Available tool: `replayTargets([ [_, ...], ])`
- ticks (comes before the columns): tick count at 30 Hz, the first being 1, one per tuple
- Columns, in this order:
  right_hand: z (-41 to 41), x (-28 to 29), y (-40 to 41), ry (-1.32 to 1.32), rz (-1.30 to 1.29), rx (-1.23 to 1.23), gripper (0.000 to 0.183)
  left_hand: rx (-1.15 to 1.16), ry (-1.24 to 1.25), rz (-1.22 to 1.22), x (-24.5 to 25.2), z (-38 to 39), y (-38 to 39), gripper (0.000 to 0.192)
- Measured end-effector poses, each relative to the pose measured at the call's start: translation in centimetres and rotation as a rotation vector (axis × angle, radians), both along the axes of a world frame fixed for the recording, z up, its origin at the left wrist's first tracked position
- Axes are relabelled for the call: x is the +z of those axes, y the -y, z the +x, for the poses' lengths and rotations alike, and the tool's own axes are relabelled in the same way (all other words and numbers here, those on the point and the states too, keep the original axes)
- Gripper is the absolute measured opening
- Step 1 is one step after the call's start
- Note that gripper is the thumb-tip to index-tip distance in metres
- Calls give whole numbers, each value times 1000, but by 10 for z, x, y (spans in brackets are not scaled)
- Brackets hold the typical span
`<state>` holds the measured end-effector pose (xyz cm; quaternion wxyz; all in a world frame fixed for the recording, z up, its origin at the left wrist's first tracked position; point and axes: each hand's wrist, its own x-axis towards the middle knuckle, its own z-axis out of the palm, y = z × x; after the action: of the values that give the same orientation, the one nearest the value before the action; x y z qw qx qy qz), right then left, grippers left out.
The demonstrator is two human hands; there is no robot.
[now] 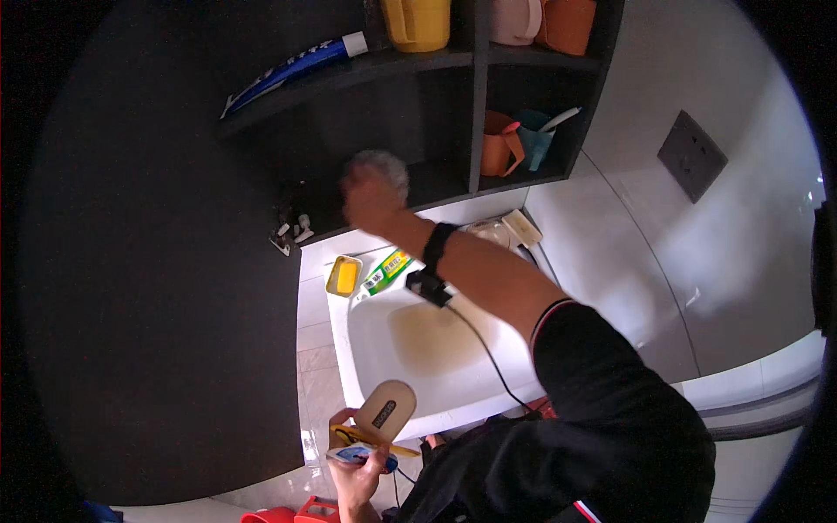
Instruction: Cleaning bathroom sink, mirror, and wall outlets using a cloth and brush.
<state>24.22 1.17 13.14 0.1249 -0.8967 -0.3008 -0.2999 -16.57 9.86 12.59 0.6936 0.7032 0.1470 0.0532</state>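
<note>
My right hand (369, 193) reaches into the lower compartment of a dark shelf cabinet. With it is a crumpled greyish cloth or scrubber (389, 171), blurred, pressed near the shelf's inside. Below, my left hand (358, 471) holds several things together: a beige round-ended item (387, 410) with a dark label, a yellow-handled object (350, 434) and a blue-and-white tube or packet (356, 452). Between the hands is a white sink (363, 353) with cloudy brownish water. A green-and-yellow tube (387, 271) and a dish of yellow soap (347, 278) rest on its rim.
Above are a blue toothpaste tube (294, 72) and a yellow cup (418, 23). Orange (498, 147) and teal (536, 140) cups stand lower right. Small white fittings (303, 229) sit by the open cabinet door (163, 294). Red plastic items (317, 511) are on the floor.
</note>
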Motion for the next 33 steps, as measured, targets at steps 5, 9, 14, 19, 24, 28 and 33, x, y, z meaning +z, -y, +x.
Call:
replayTargets([
  [5, -10, 26, 86, 54, 4, -311, 46, 10, 25, -43, -2, 10, 2, 60],
  [9, -18, 12, 97, -53, 184, -172, 46, 50, 5, -23, -5, 1, 4, 64],
  [14, -19, -23, 50, 272, 162, 329, 35, 58, 18, -93, -29, 2, 0, 62],
  [19, -28, -15, 45, 292, -92, 405, 23, 56, -30, -134, -9, 31, 14, 62],
  [24, -39, -14, 147, 273, -146, 137, 22, 25, -2, -127, -2, 44, 17, 59],
  [28, -43, -4, 126, 142, 126, -78, 24, 78, -29, -123, -9, 37, 13, 60],
  [33, -28, 13, 27, 69, 33, 156, 30, 135, 16, -136, -13, 38, 15, 60],
])
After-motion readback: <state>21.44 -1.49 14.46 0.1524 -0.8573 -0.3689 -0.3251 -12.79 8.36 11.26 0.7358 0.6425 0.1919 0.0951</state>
